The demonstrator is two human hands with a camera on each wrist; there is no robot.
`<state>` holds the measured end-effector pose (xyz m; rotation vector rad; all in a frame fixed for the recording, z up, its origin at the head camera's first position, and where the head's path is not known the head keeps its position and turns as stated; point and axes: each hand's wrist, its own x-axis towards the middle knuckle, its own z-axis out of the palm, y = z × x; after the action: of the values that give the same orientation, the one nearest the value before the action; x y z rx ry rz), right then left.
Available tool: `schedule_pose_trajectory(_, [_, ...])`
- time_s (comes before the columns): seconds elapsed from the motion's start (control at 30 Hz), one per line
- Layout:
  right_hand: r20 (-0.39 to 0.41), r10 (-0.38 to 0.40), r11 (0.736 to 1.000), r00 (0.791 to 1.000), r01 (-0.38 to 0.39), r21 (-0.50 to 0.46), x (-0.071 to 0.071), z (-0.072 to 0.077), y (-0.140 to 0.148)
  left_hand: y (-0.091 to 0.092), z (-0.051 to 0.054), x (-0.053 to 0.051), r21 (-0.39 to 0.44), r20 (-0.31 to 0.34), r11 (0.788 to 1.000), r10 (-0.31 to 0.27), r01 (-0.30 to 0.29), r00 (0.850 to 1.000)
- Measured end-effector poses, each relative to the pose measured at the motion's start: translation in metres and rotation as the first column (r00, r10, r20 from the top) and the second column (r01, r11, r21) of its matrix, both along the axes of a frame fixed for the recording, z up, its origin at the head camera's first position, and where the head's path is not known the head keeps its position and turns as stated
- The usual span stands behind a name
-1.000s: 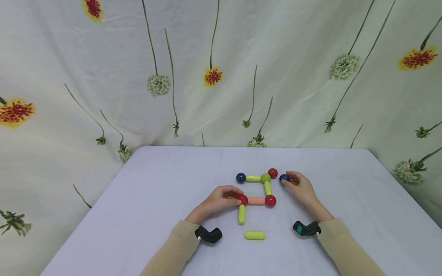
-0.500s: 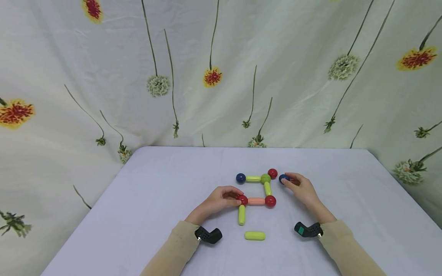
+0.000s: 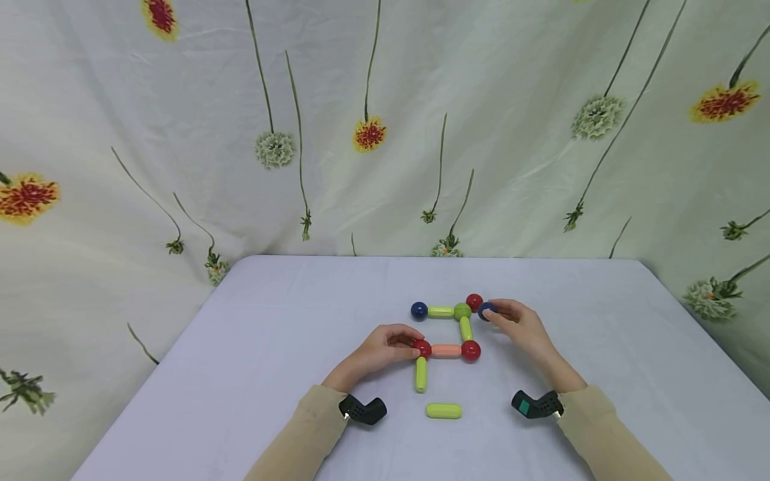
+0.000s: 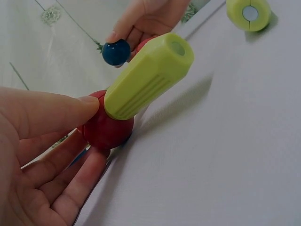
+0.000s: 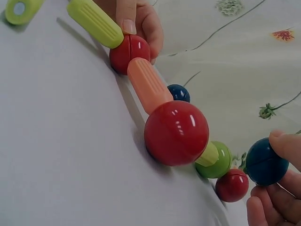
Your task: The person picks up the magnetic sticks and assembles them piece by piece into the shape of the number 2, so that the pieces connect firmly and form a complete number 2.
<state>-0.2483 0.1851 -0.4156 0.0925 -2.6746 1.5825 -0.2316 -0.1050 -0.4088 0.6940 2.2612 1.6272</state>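
My left hand (image 3: 385,347) pinches a red ball (image 4: 107,127) between thumb and fingers. From that ball a yellow-green rod (image 3: 421,375) runs toward me, and an orange rod (image 3: 446,351) joins it to a second red ball (image 3: 471,351). Another yellow-green rod (image 3: 466,328) leads up to a green ball (image 3: 462,310), which connects leftward through a rod (image 3: 441,311) to a blue ball (image 3: 419,310). A third red ball (image 3: 474,302) sits beside the green one. My right hand (image 3: 523,329) holds a second blue ball (image 5: 266,161), close to the third red ball.
One loose yellow-green rod (image 3: 444,411) lies nearer to me on the white-covered table (image 3: 289,334); a metallic disc shows at its end in the left wrist view. A floral cloth (image 3: 385,194) hangs behind the table. Black wrist cameras sit at both sleeves.
My right hand has shifted slightly left, bringing its blue ball closer to the third red ball. The left hand and the joined pieces hold their places.
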Motion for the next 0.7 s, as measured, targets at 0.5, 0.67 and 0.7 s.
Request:
schedule_pose_trajectory(0.5, [0.007, 0.06, 0.998, 0.998, -0.06, -0.006, 0.006, 0.005, -0.012, -0.003, -0.027, -0.017, -0.009, -0.008, 1.0, 0.007, -0.007, 1.0])
schedule_pose_trajectory(0.67, [0.016, 0.068, 0.998, 0.998, -0.068, -0.008, 0.009, 0.007, -0.016, -0.003, -0.032, -0.019, -0.019, -0.015, 1.0, 0.013, -0.013, 1.0])
schedule_pose_trajectory(0.7, [0.017, 0.073, 0.997, 0.997, -0.073, -0.011, 0.009, 0.008, -0.016, -0.003, -0.032, -0.019, -0.017, -0.017, 1.0, 0.012, -0.012, 1.0])
